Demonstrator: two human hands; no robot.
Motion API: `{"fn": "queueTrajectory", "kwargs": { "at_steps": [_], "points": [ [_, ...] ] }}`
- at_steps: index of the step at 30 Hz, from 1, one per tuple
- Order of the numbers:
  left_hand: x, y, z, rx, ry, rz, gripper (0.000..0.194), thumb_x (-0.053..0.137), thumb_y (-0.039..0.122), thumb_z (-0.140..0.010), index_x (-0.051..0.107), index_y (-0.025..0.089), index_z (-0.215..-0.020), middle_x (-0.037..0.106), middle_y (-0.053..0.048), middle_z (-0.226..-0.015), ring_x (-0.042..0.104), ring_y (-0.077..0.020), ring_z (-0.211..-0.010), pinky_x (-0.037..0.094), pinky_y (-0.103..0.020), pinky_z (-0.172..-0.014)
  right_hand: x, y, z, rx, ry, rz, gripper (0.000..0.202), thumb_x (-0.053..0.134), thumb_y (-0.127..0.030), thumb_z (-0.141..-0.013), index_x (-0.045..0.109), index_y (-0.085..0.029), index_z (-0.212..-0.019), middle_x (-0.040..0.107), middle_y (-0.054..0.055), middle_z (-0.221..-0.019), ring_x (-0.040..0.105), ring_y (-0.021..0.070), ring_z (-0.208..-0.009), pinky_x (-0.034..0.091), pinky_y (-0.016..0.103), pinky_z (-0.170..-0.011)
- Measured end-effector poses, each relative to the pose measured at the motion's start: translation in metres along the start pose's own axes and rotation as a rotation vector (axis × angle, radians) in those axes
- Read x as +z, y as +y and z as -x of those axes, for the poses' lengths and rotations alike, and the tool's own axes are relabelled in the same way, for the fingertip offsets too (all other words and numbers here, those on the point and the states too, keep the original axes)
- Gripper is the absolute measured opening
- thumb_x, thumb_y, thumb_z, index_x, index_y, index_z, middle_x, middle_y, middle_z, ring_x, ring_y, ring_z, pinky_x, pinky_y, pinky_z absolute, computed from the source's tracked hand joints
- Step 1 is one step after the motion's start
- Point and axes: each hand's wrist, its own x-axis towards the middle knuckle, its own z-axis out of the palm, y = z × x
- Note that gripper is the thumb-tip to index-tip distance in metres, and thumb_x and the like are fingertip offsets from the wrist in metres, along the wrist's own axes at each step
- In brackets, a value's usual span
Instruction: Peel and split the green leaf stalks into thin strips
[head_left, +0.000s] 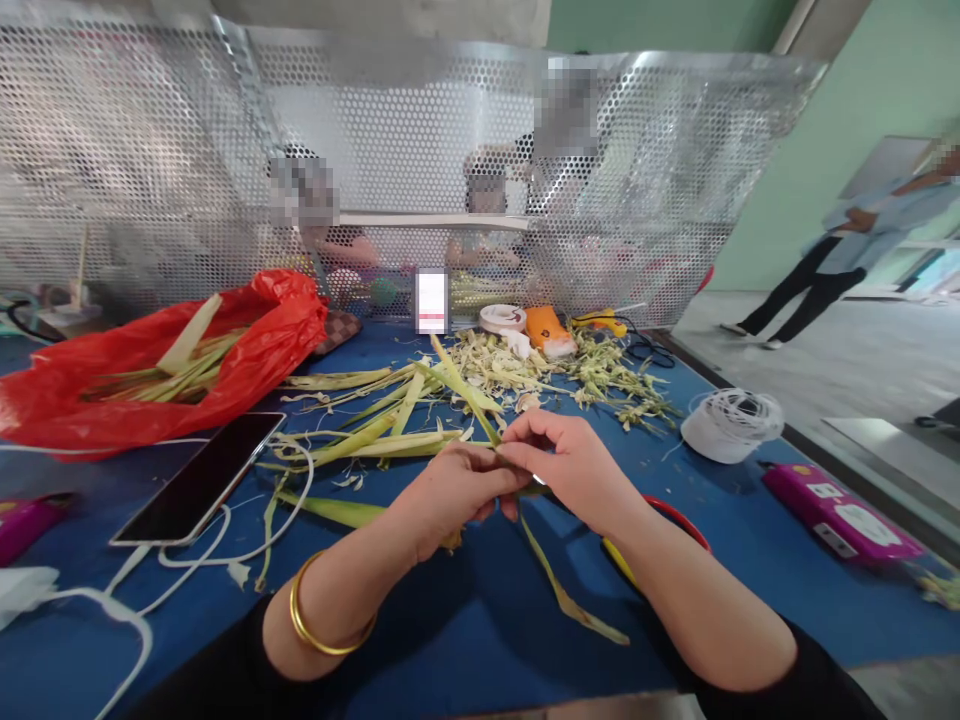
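My left hand and my right hand meet over the middle of the blue table, both closed on a long pale-green leaf strip. The strip rises between my fingers and leans away to the upper left. Below my hands a thin drying strip trails toward the table's front; whether it belongs to the same leaf I cannot tell. Left of my hands lie several long leaves, looking like corn husk. Under my right forearm, pliers or scissors with red and yellow handles are partly hidden.
At left are a red plastic bag of leaves and a phone with white cables. Husk scraps, a tape roll and an orange packet lie behind. White cord and a purple packet sit right. A perforated metal screen stands behind.
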Motion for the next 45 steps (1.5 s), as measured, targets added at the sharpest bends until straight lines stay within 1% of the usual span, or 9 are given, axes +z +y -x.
{"fn": "queueTrajectory", "kwargs": {
  "at_steps": [6,14,20,24,27,31,34,39,45],
  "points": [
    [0.001,0.004,0.001,-0.030,0.017,-0.041,0.028,0.067,0.032,-0.069,0.063,0.016,-0.046,0.040,0.005,-0.035,0.029,-0.0056,-0.037,0.021,-0.021,-0.041,0.010,0.007,-0.001,0.116,0.082,-0.205,0.014,0.061,-0.028,-0.071,0.056,-0.017,-0.064,0.046,-0.004,-0.056,0.040,0.0097,-0.053,0.032,0.023,-0.049],
    [-0.002,-0.002,-0.001,-0.017,-0.046,-0.130,0.031,0.064,0.036,-0.071,0.064,0.015,-0.049,0.041,0.005,-0.036,0.031,-0.0054,-0.037,0.020,-0.021,-0.040,0.018,0.012,0.000,0.163,0.159,-0.239,0.014,0.060,-0.029,-0.070,0.056,-0.017,-0.064,0.044,-0.005,-0.052,0.035,0.0090,-0.051,0.028,0.022,-0.045],
    [-0.002,-0.001,-0.001,-0.033,-0.054,-0.069,0.031,0.066,0.036,-0.070,0.064,0.015,-0.048,0.050,0.002,-0.041,0.037,-0.0058,-0.038,0.027,-0.019,-0.041,0.016,0.012,0.000,-0.074,0.207,0.024,0.011,0.056,-0.023,-0.077,0.056,-0.018,-0.066,0.053,-0.002,-0.062,0.046,0.0116,-0.057,0.038,0.023,-0.054],
    [-0.006,0.002,-0.002,-0.049,0.054,0.271,0.028,0.067,0.041,-0.070,0.068,0.013,-0.064,0.065,-0.003,-0.059,0.052,-0.0094,-0.048,0.043,-0.021,-0.051,-0.001,0.002,0.002,-0.405,0.438,0.297,0.013,0.050,-0.023,-0.086,0.062,-0.019,-0.081,0.061,0.005,-0.085,0.056,0.0171,-0.081,0.043,0.029,-0.075],
    [-0.013,0.005,-0.003,-0.039,0.107,0.432,0.036,0.064,0.047,-0.073,0.069,0.012,-0.074,0.069,-0.007,-0.068,0.059,-0.0125,-0.055,0.048,-0.024,-0.058,-0.016,-0.002,0.002,-0.372,0.572,0.356,0.023,0.047,-0.030,-0.090,0.062,-0.019,-0.076,0.060,0.004,-0.078,0.057,0.0175,-0.077,0.042,0.029,-0.073],
    [-0.019,0.005,-0.003,-0.014,0.184,0.493,0.028,0.069,0.042,-0.072,0.069,0.014,-0.075,0.070,-0.005,-0.068,0.059,-0.0106,-0.055,0.047,-0.022,-0.058,-0.019,0.004,-0.004,-0.060,0.287,0.213,0.042,0.044,-0.047,-0.090,0.062,-0.018,-0.065,0.061,0.002,-0.065,0.057,0.0168,-0.064,0.041,0.029,-0.065],
    [-0.018,0.004,-0.003,0.019,0.203,0.473,0.024,0.075,0.036,-0.067,0.069,0.013,-0.071,0.069,-0.004,-0.066,0.057,-0.0096,-0.054,0.045,-0.021,-0.056,-0.008,0.009,-0.007,0.057,0.101,-0.039,0.041,0.050,-0.052,-0.085,0.065,-0.017,-0.071,0.063,0.002,-0.068,0.059,0.0180,-0.070,0.043,0.029,-0.068],
    [-0.007,0.001,-0.005,0.020,0.210,0.384,0.021,0.074,0.031,-0.065,0.067,0.012,-0.063,0.066,-0.004,-0.057,0.054,-0.0094,-0.048,0.043,-0.022,-0.052,0.009,0.010,-0.005,0.175,0.178,-0.391,0.029,0.069,-0.042,-0.070,0.058,-0.017,-0.060,0.055,-0.002,-0.057,0.051,0.0132,-0.058,0.042,0.027,-0.063],
    [-0.006,-0.001,-0.007,0.020,0.227,0.390,0.021,0.073,0.031,-0.065,0.066,0.012,-0.061,0.065,-0.003,-0.056,0.055,-0.0091,-0.047,0.043,-0.021,-0.051,0.008,0.012,-0.005,-0.029,0.258,-0.146,0.022,0.061,-0.036,-0.078,0.058,-0.018,-0.066,0.058,-0.001,-0.064,0.053,0.0135,-0.062,0.041,0.025,-0.062]
  ]
}}
